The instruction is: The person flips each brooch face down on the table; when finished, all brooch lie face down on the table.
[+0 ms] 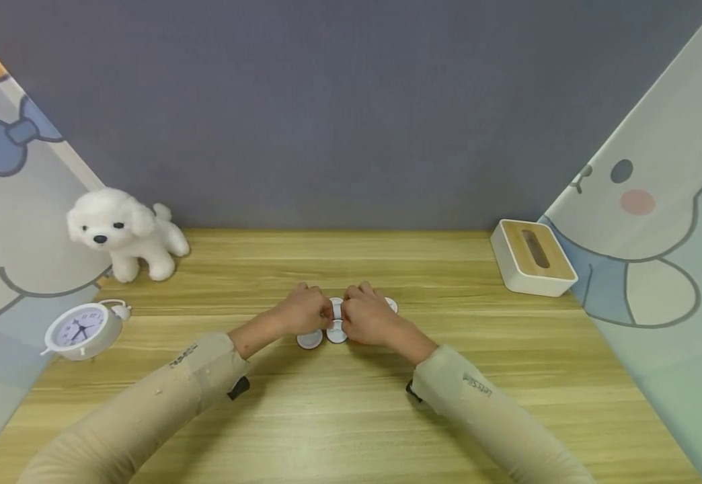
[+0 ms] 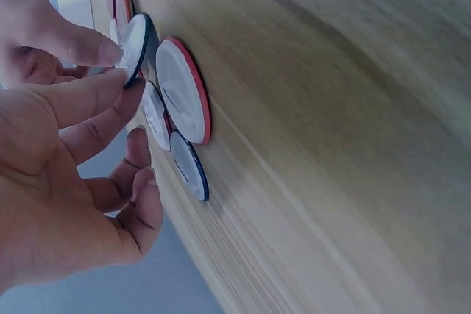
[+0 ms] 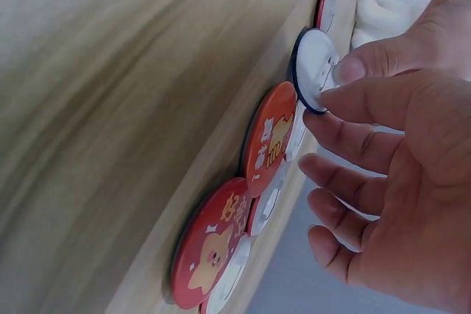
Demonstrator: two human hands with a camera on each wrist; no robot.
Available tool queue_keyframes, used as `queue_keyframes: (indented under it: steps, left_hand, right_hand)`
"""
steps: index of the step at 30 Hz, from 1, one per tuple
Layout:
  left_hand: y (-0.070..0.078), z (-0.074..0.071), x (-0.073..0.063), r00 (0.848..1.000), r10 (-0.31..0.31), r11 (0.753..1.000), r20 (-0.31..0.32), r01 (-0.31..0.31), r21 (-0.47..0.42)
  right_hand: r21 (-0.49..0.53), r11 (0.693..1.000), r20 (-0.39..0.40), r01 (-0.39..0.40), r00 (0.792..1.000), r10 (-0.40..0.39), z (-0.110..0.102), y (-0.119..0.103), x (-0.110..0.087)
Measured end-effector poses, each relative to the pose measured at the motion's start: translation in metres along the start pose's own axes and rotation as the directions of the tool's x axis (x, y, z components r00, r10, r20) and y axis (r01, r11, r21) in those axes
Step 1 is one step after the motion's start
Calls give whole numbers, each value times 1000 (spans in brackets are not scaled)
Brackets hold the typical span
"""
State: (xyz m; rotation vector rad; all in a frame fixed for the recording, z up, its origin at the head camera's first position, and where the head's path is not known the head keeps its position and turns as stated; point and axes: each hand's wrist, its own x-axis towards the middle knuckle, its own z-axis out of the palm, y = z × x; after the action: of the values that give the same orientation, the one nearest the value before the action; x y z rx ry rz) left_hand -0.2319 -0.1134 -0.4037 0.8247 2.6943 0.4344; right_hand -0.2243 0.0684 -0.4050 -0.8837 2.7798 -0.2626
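Observation:
My left hand (image 1: 304, 310) and right hand (image 1: 368, 316) meet over the table. Between them, thumbs and fingertips of both pinch a round pin-back badge (image 2: 135, 45) with a dark rim, its white back showing, tilted in the left wrist view. Beside the left hand, a red-rimmed badge (image 2: 180, 90) and a dark-rimmed badge (image 2: 191, 167) lie with white backs up. In the right wrist view, an orange badge (image 3: 268, 137) with a bee picture and a red badge (image 3: 213, 244) with a star lie picture side up, largely hidden by the right hand in the head view.
A white alarm clock (image 1: 85, 329) and a white plush dog (image 1: 130, 232) stand on the left of the wooden table (image 1: 327, 417). At the back right sits a white tissue box (image 1: 534, 259) with a wooden lid. A grey panel (image 1: 339, 114) rises behind.

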Motion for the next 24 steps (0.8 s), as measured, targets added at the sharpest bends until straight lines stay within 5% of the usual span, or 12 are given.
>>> queue_keyframes:
  steps: [24]
  left_hand:
    - [5, 5, 1, 996, -91, 995, -18, 92, 42]
  right_hand:
    - [-120, 993, 51, -18, 998, 24, 2, -7, 11]
